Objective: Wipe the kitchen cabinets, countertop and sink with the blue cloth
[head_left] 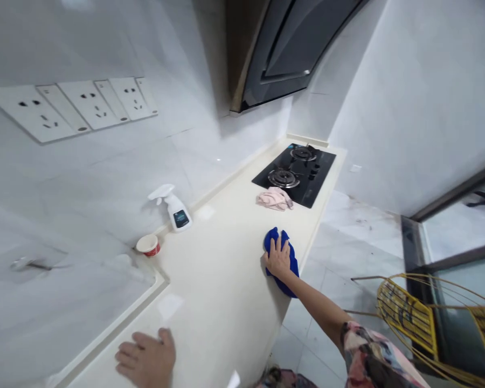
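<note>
My right hand (278, 258) presses down on a blue cloth (293, 264), its fingers bent over the fabric near the front edge of the pale countertop (214, 269). Part of the cloth spreads out beyond my fingers and under my wrist. At the lower left, my left hand (147, 358) is open with its fingers apart and nothing in it. It is over or on the counter by the wall; whether it touches I cannot tell. A crumpled pink cloth (275, 199) lies farther along, against the near edge of the black gas hob (303, 183).
A white spray bottle (178, 213) and a small paper cup (149, 246) stand along the wall. Sockets (92, 105) line the wall above. A dark range hood (295, 48) overhangs the back. On the floor at right is a yellow woven chair (408, 312) by a glass door.
</note>
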### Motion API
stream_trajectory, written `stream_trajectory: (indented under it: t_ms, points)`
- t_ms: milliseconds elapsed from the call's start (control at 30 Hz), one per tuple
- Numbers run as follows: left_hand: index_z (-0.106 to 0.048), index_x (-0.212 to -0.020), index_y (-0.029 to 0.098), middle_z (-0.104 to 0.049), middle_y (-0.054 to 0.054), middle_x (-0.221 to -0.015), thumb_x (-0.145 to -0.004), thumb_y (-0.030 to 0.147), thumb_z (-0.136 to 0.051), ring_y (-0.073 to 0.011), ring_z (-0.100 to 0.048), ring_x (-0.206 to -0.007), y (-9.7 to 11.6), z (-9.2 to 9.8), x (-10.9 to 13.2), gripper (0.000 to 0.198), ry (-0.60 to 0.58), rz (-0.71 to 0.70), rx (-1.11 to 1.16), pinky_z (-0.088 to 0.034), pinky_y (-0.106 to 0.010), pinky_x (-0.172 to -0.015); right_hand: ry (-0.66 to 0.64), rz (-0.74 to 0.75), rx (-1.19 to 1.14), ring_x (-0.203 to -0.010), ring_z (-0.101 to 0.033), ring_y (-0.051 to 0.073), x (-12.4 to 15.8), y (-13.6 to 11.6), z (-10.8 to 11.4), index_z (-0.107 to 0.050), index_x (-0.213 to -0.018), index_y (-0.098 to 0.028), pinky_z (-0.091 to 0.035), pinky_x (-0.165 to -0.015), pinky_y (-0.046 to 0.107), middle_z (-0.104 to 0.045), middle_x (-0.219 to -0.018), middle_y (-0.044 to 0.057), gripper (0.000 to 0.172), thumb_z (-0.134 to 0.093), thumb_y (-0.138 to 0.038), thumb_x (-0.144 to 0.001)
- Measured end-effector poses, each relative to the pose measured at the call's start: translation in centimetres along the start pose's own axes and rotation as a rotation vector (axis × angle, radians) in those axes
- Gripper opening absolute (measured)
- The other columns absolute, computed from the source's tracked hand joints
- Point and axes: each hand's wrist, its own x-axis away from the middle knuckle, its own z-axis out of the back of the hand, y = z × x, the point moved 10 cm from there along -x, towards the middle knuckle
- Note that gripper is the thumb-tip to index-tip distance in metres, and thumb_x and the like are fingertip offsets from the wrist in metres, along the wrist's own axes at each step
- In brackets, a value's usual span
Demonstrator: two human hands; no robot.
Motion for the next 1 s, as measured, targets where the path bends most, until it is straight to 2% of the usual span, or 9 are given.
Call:
stream_trajectory:
  t_ms: [67,167,400,567,667,767,833,900,1000]
  points:
    - [-0.039,-0.15,-0.004,-0.042,-0.042,-0.146,-0.077,0.048,-0.051,-0.0595,-0.034,-0.142,0.0,0.0,0.0,0.091,-0.006,-0.004,-0.021,-0.037,-0.079,-0.1,-0.008,0.115,-0.022,-0.156,-0.024,0.05,-1.5,-3.9,-0.6,-0.041,-0.16,-0.009,-0.023,-0.123,0.059,-0.033,-0.169,0.022,0.069,-0.049,-0.037,-0.098]
    - [-0.04,-0.15,-0.005,-0.044,-0.041,-0.146,-0.082,0.047,-0.046,-0.0567,-0.034,-0.143,-0.5,-0.3,-0.1,0.086,-0.026,0.0,-0.063,-0.037,-0.077,-0.104,-0.029,0.19,-0.037,-0.156,-0.022,0.049,-5.6,-8.0,-1.2,-0.039,-0.161,-0.009,-0.022,-0.124,0.059,-0.032,-0.169,0.022,0.07,-0.047,-0.038,-0.098]
    - [-0.032,-0.155,-0.007,-0.026,-0.04,-0.159,-0.093,0.051,-0.03,-0.0506,-0.017,-0.155,-2.0,-1.8,0.5,0.085,-0.1,-0.017,-0.131,-0.025,-0.072,-0.12,-0.047,0.213,-0.047,-0.154,-0.023,0.051,-16.6,-13.4,-3.2,-0.036,-0.161,-0.007,-0.022,-0.121,0.063,-0.031,-0.168,0.025,0.072,-0.044,-0.041,-0.098]
    - [-0.029,-0.158,-0.006,-0.02,-0.037,-0.164,-0.095,0.051,-0.029,-0.0453,-0.008,-0.16,-2.6,-2.3,1.1,0.085,-0.127,0.017,-0.163,-0.021,-0.068,-0.125,-0.011,0.183,-0.069,-0.153,-0.023,0.053,-21.5,-17.5,-4.5,-0.035,-0.161,-0.005,-0.024,-0.118,0.067,-0.032,-0.167,0.027,0.072,-0.04,-0.04,-0.098]
    - [-0.032,-0.155,-0.008,-0.024,-0.038,-0.162,-0.094,0.052,-0.029,-0.0451,-0.009,-0.16,-3.3,-2.7,1.3,0.086,-0.17,0.06,-0.175,-0.021,-0.069,-0.125,-0.004,0.246,-0.096,-0.153,-0.022,0.051,-22.0,-22.0,-4.8,-0.038,-0.161,-0.007,-0.023,-0.119,0.066,-0.033,-0.168,0.022,0.069,-0.039,-0.038,-0.098]
    - [-0.032,-0.155,-0.009,-0.023,-0.039,-0.162,-0.095,0.052,-0.028,-0.0444,-0.008,-0.16,-3.7,-3.0,1.5,0.085,-0.188,0.074,-0.184,-0.019,-0.068,-0.126,-0.057,0.411,-0.127,-0.154,-0.023,0.047,-20.5,-27.8,-5.4,-0.041,-0.161,-0.015,-0.022,-0.122,0.06,-0.036,-0.169,0.014,0.065,-0.042,-0.038,-0.1]
    - [-0.03,-0.155,-0.008,-0.023,-0.039,-0.162,-0.096,0.053,-0.026,-0.044,-0.006,-0.16,-3.9,-3.1,1.7,0.085,-0.192,0.073,-0.188,-0.018,-0.068,-0.126,-0.09,0.498,-0.15,-0.155,-0.023,0.044,-19.1,-30.6,-5.6,-0.042,-0.161,-0.018,-0.02,-0.124,0.057,-0.037,-0.169,0.012,0.064,-0.044,-0.038,-0.1]
    - [-0.026,-0.158,-0.005,-0.02,-0.039,-0.163,-0.097,0.053,-0.025,-0.0429,-0.003,-0.161,-3.8,-3.1,1.8,0.084,-0.185,0.053,-0.181,-0.018,-0.068,-0.127,-0.114,0.549,-0.172,-0.155,-0.023,0.044,-17.9,-32.0,-5.4,-0.044,-0.16,-0.018,-0.019,-0.125,0.056,-0.038,-0.168,0.01,0.062,-0.047,-0.036,-0.1]
    - [-0.016,-0.163,0.002,-0.014,-0.037,-0.166,-0.099,0.053,-0.026,-0.0412,0.002,-0.161,-3.2,-2.8,1.8,0.083,-0.15,-0.006,-0.162,-0.017,-0.067,-0.127,-0.139,0.617,-0.194,-0.155,-0.024,0.041,-16.4,-31.7,-4.5,-0.049,-0.157,-0.023,-0.019,-0.126,0.051,-0.043,-0.166,0.005,0.058,-0.05,-0.033,-0.1]
